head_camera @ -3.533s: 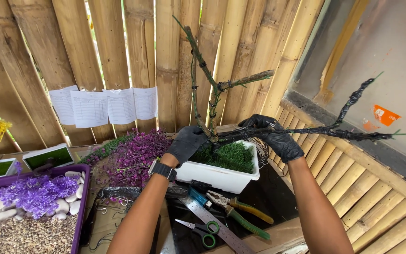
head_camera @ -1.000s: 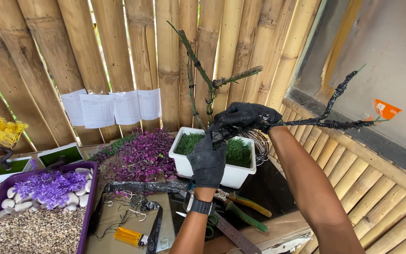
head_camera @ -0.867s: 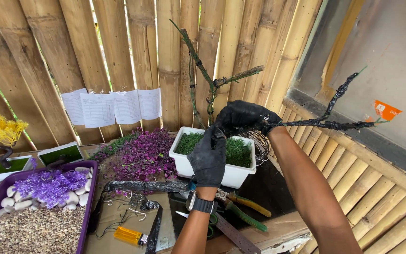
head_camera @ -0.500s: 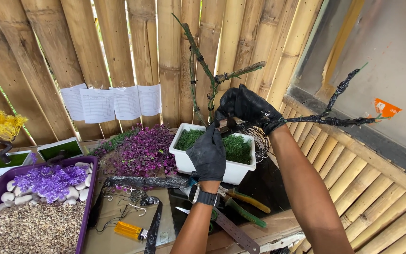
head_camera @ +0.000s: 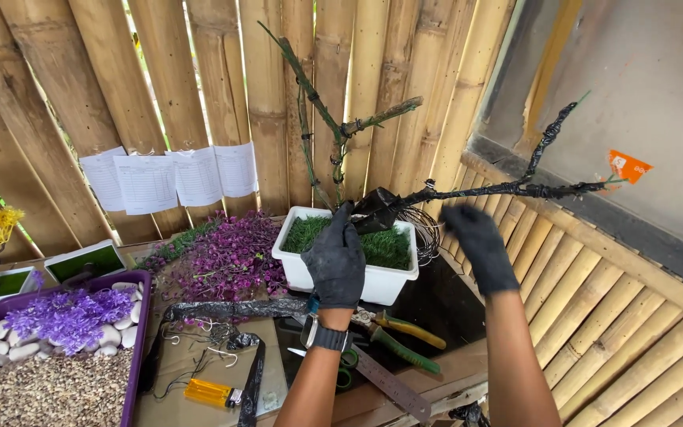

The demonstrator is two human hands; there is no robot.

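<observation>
- Left hand [head_camera: 335, 257] gripped the wrapped trunk [head_camera: 373, 212] above the white planter [head_camera: 347, 273].
- Right hand [head_camera: 480, 247] hovered open, below the branch [head_camera: 515, 190].
- Unsupported, that long branch could sag or tip the planter.

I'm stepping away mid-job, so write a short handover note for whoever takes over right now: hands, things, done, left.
Left hand, black-gloved: pinching the black tape at the foot of the wrapped branch, over the white rectangular planter with green turf.
Right hand, black-gloved: open, holding nothing, just below the long black-wrapped side branch.
Done: the side branch is wrapped along its length.
Left: the upright green-brown twigs are bare.
Nearby: green-handled pliers, yellow box cutter, purple flower heap.
</observation>
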